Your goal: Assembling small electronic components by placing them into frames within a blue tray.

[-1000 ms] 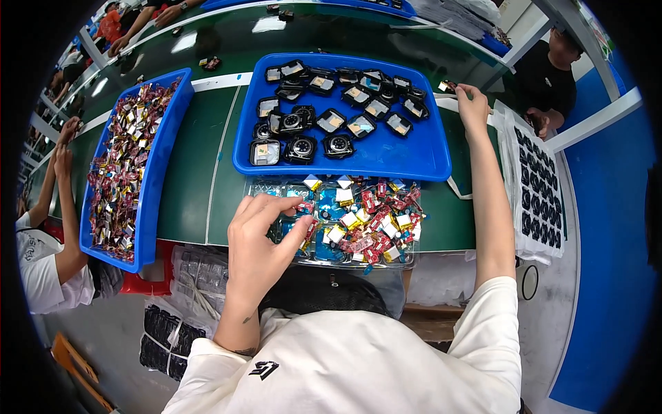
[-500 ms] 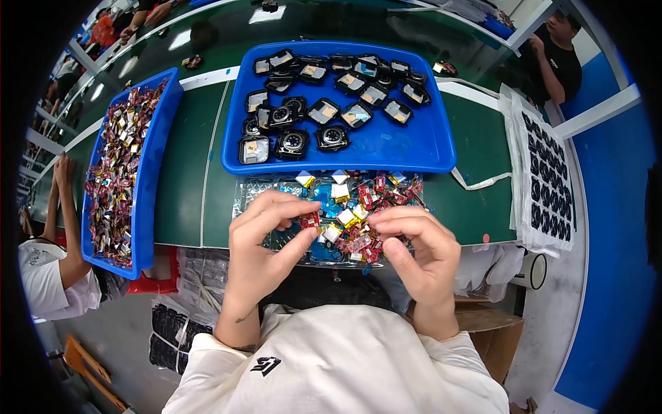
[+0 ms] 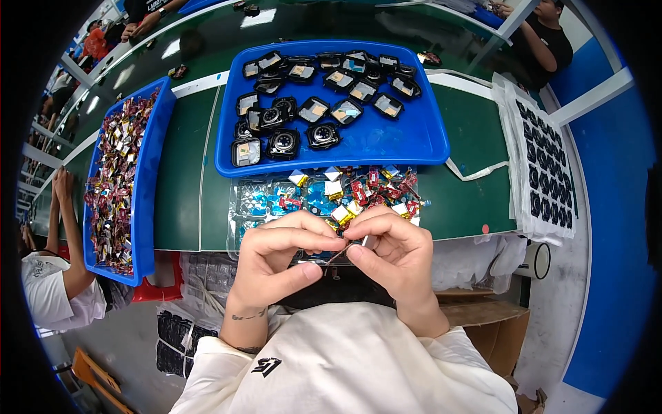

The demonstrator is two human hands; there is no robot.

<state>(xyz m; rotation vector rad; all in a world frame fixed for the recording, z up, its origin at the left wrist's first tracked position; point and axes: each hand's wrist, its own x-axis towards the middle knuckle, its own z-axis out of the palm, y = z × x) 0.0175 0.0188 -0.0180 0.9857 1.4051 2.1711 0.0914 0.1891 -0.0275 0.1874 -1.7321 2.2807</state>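
Both grips pinched shut on a small part w/ thin wires, held between left hand & right hand, fingertips touching. It sits just above the clear tray of small batteries at near tabletop edge. Hands curled inward, forearms coming up from below; blue tray of black parts beyond.

- The left hand is raised in front of the chest, fingers curled inward, thumb stretched toward the other hand.
- The right hand mirrors it, fingers bent, thumb pointing left.
- Their fingertips meet in a pinching grip at the middle; what sits between them is too small to tell.
- Both forearms rise from the lower edge, wrists bare.
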